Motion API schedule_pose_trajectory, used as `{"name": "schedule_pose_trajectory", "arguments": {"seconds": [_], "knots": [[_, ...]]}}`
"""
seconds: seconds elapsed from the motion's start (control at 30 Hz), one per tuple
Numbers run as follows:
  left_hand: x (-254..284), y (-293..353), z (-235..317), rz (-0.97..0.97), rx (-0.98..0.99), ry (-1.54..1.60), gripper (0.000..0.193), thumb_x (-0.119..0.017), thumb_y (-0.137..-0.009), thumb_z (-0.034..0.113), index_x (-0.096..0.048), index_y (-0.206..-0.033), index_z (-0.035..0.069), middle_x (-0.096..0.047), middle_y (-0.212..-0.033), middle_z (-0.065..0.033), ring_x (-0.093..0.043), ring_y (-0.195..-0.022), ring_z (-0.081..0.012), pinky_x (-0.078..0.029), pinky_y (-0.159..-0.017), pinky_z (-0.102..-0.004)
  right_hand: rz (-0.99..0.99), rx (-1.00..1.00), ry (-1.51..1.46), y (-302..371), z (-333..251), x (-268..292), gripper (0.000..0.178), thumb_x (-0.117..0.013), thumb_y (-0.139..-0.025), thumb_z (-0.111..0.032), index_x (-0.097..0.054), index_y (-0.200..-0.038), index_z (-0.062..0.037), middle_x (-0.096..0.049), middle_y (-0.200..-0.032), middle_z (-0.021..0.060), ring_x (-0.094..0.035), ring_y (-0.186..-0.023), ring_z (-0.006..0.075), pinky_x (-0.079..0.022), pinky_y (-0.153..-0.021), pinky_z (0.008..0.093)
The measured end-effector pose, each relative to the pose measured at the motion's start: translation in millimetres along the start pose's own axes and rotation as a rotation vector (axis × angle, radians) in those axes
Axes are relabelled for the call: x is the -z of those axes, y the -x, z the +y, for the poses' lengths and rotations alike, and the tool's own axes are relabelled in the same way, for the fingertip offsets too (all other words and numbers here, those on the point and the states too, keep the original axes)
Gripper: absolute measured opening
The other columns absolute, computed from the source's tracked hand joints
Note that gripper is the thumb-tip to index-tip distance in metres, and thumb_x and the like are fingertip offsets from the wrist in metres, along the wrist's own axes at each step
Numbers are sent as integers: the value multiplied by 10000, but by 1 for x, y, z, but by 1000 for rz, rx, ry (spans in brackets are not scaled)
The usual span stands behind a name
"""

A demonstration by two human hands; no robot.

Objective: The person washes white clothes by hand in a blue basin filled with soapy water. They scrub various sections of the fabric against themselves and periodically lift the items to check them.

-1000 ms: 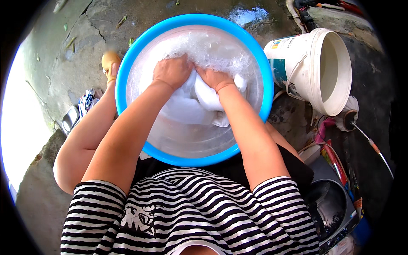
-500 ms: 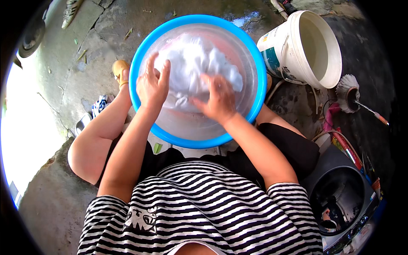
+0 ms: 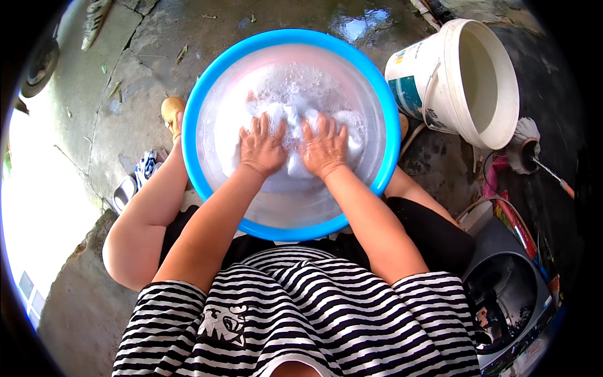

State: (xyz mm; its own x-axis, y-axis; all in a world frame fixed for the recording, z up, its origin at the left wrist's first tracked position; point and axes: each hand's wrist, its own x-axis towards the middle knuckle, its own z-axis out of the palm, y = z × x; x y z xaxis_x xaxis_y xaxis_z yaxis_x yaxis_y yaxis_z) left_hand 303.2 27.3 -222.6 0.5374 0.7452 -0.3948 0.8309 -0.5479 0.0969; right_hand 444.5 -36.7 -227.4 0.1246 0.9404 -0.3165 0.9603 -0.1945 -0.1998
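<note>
A round, clear basin with a bright blue rim (image 3: pixel 292 37) stands between my legs. In it lies a bunched, wet white cloth (image 3: pixel 355 135), with suds (image 3: pixel 292 80) spread over and behind it. My left hand (image 3: pixel 262 147) presses down on the near left part of the cloth, its fingers spread. Beside it, my right hand (image 3: pixel 325 146) pushes on the cloth to the right, fingers also apart and pointing away from me. The fingertips sink partly into cloth and foam. A small gap separates the two hands.
To the right of the basin a white bucket (image 3: pixel 433 94) leans over, its mouth facing right. A brush (image 3: pixel 524 144) with a long handle lies beyond it. A dark grey container (image 3: pixel 502 295) stands at my lower right. One shoe (image 3: pixel 95 24) lies far left on the wet concrete.
Both hands have come down from above the cloth and now press on it side by side. The cloth is flatter, and foam shows behind it. The whole view has shifted slightly.
</note>
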Motion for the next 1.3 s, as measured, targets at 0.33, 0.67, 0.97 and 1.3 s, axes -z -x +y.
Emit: {"name": "schedule_pose_trajectory", "arguments": {"seconds": [0.33, 0.67, 0.97, 1.3], "knots": [[25, -63, -14, -64, 88, 277, 288, -463, -806, 315, -636, -863, 93, -623, -863, -169, -582, -854, -324, -437, -802, -427, -117, -5, -151, -74, 23, 15, 392, -465, -807, -444, -655, -775, -103, -642, -820, 152, -621, -757, 315, -480, -705, 415], [91, -56, -25, 238, 20, 701, 403, -514, -788, 447, -625, -1010, 130, -636, -925, -140, -589, -893, -322, -445, -790, -382, 390, -171, -371, -34, 13, 93, 385, -547, -786, -462, -608, -886, -96, -637, -855, 144, -592, -844, 335, -445, -742, 421], [75, 32, -23, 340, 65, 153, 567, -522, -750, 548, -465, -1249, 285, -341, -1316, -214, -291, -1217, -415, -202, -949, -583, 207, -124, -271, 21, 12, 56, 656, -531, -766, -546, -350, -1324, -252, -268, -1349, 218, -252, -1242, 401, -274, -927, 564], [16, 1, 1, -61, -26, 29, 469, -403, -829, 456, -470, -1193, 167, -388, -1271, -178, -382, -1159, -346, -311, -843, -584, -71, 42, 16, -4, -4, -9, 339, -501, -772, -331, -557, -1080, -199, -412, -1234, 145, -330, -1188, 362, -279, -911, 579]]}}
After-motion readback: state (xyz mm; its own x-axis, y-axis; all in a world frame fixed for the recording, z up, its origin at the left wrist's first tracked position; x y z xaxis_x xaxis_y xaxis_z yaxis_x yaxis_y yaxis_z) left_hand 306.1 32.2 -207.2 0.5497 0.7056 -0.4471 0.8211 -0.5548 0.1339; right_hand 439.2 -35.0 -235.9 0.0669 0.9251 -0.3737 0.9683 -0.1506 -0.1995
